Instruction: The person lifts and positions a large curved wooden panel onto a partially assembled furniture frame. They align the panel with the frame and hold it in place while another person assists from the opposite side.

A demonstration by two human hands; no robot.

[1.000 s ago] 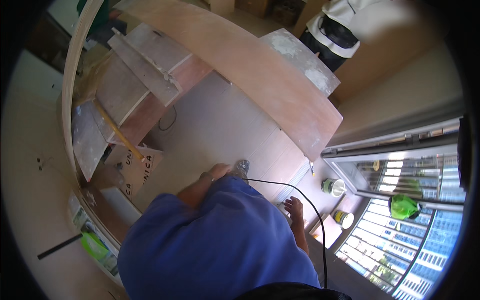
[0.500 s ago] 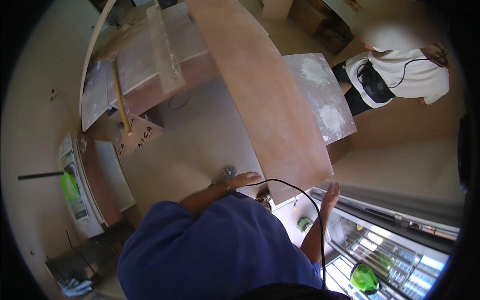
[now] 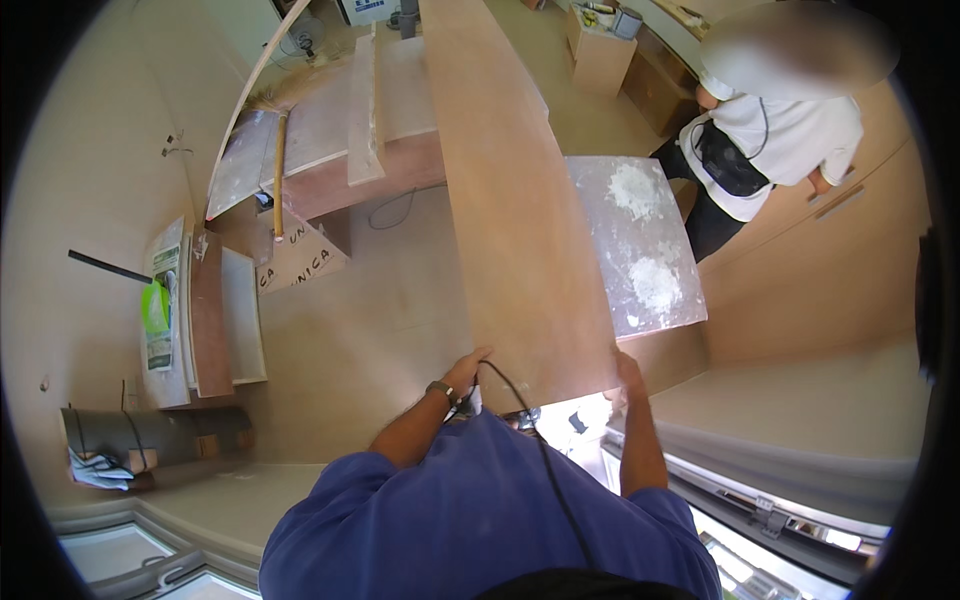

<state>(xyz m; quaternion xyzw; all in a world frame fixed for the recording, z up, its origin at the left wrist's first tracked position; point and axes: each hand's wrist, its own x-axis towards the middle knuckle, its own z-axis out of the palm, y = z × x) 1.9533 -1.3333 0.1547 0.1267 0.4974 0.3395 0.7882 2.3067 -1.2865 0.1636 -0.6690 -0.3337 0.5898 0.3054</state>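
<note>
A long, flat reddish-brown wooden board (image 3: 530,220) stretches away from me, its near end close to my body. My left hand (image 3: 466,370), with a watch on the wrist, grips the board's left edge near the close corner. On the opposite edge, my right hand (image 3: 628,372) holds the board near its other close corner. The fingers under the board are hidden. A black cable (image 3: 525,400) runs from beside my left hand back over my blue shirt. Right of the board is a grey panel (image 3: 640,245) with white powdery patches, partly covered by it.
A co-worker (image 3: 760,150) in a white top stands at the right beyond the panel. On the left are a dusty worktop with a wooden handle (image 3: 280,180), a marked cardboard box (image 3: 300,262), leaning panels (image 3: 210,310) and a dark roll (image 3: 165,437). A window rail (image 3: 770,515) runs at lower right.
Both hands have come onto the board's edges; earlier the right hand was raised apart from it with its fingers spread. My view has shifted, and the co-worker's arm has moved.
</note>
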